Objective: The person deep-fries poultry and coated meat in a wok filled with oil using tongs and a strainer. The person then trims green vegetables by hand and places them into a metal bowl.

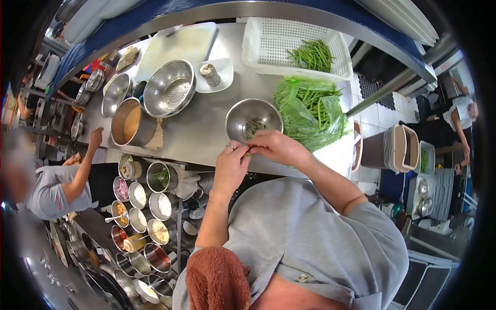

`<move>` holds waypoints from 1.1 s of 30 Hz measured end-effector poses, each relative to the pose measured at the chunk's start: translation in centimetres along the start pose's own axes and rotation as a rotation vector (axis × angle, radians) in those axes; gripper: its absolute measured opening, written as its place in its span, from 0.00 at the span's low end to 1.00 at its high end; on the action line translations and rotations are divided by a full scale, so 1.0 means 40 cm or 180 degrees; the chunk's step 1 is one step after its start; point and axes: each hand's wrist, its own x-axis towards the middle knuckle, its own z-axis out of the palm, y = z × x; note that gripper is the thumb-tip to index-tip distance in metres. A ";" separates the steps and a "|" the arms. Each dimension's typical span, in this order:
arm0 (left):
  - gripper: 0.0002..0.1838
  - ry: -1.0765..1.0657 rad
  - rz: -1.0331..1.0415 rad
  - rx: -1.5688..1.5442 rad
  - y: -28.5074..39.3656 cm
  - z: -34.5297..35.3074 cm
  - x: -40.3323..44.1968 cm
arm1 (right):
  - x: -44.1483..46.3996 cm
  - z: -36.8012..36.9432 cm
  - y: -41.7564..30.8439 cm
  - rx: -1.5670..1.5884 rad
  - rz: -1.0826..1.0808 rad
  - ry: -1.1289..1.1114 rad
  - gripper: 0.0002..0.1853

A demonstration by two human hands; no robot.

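My left hand (232, 164) and my right hand (279, 147) meet at the table's near edge, fingers pinched together. Between the fingertips shows a bit of a green bean (247, 155), mostly hidden by the fingers. Just beyond them stands a steel bowl (239, 116) with small green trimmings (255, 125) at its bottom. To the right of the bowl lies an open green plastic bag (294, 132) full of green beans (318, 106). Behind the bag, a white perforated basket (268, 39) holds a loose pile of green beans (312, 56).
On the left stand a pot of orange liquid (133, 126), steel bowls (169, 88), a cutting board (175, 49) and a shaker on a white dish (226, 82). Ingredient containers (138, 195) sit below left. Co-workers stand left (57, 186) and right (460, 113). A metal shelf rail (248, 11) crosses overhead.
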 end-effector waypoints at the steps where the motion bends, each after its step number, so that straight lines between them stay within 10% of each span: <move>1: 0.06 -0.0088 0.0076 0.0030 -0.004 0.007 -0.001 | -0.009 0.005 0.000 -0.0349 -0.0204 -0.0303 0.08; 6: 0.07 -0.0276 0.0031 -0.0111 -0.013 0.019 -0.004 | -0.031 -0.005 0.015 -0.0815 -0.0174 -0.0304 0.05; 9: 0.06 0.0060 0.0249 -0.0322 0.019 0.021 0.011 | -0.022 0.005 0.058 0.0401 -0.0402 0.0208 0.06; 11: 0.06 0.0285 0.0373 -0.0417 0.033 0.021 0.019 | -0.019 0.016 0.061 0.2984 0.1107 0.0009 0.08; 13: 0.05 0.0909 0.0728 -0.0236 0.033 0.013 0.020 | 0.016 0.005 0.047 0.3492 0.0936 0.0912 0.10; 15: 0.04 0.0935 0.0667 -0.0141 0.047 -0.007 0.012 | 0.050 -0.038 0.082 0.3406 0.1067 0.1164 0.08; 20: 0.17 0.0821 -0.0603 -0.1196 -0.009 -0.011 -0.035 | 0.053 -0.060 0.144 -0.1479 -0.0797 0.1293 0.06; 25: 0.17 0.0734 -0.0821 -0.1658 -0.049 -0.014 -0.061 | -0.190 -0.143 0.051 -0.0596 0.1071 0.0050 0.04; 30: 0.16 0.0085 -0.1484 -0.2149 -0.068 -0.026 -0.059 | -0.393 -0.035 0.101 -0.1234 0.1380 0.0286 0.06; 33: 0.14 -0.0098 -0.0938 -0.0765 -0.038 -0.024 -0.032 | -0.403 -0.001 0.130 -0.1602 0.1256 0.0304 0.06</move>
